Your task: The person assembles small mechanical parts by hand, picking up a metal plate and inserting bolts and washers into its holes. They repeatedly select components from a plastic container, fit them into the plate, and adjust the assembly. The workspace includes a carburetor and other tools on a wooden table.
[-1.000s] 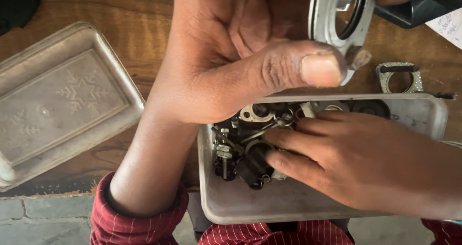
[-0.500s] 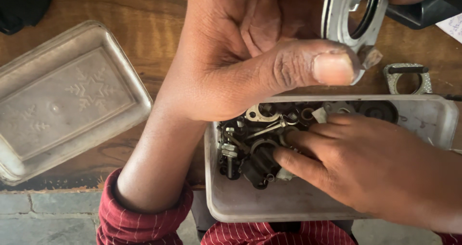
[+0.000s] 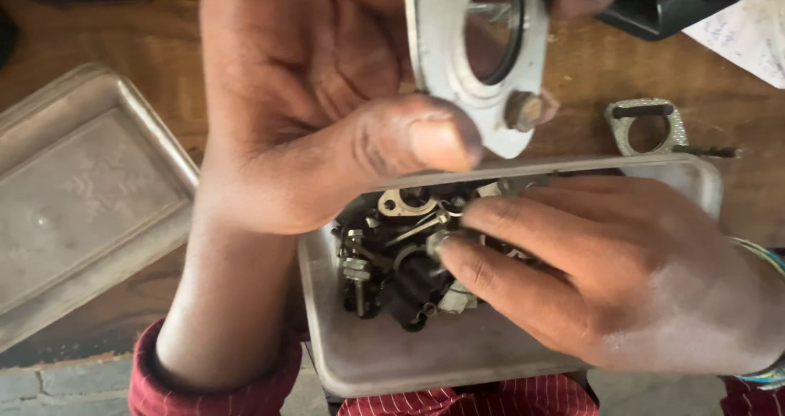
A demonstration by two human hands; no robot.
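A: L hand [image 3: 327, 130] is up close to the cam, pinching a metal flange plate [image 3: 478, 64] w/ one big round hole and a bolt [image 3: 523, 109] at its lower tip.

B: R hand [image 3: 621, 277]?

A: Fingers spread flat over the small parts [image 3: 392, 269] in the metal tray [image 3: 425, 355] – screws, brackets, black bits. Can't tell if it grips any.

B: Risks?

A: Plate's held near its edge; I'd say it could slip into the tray and scatter bits.

B: Count?

A: 1 plate, 1 tray, 1 lid [image 3: 82, 195] to the left, 1 gasket [image 3: 646, 126] on the wooden bench [image 3: 147, 36]. Small parts prob. a dozen-plus, too jumbled.
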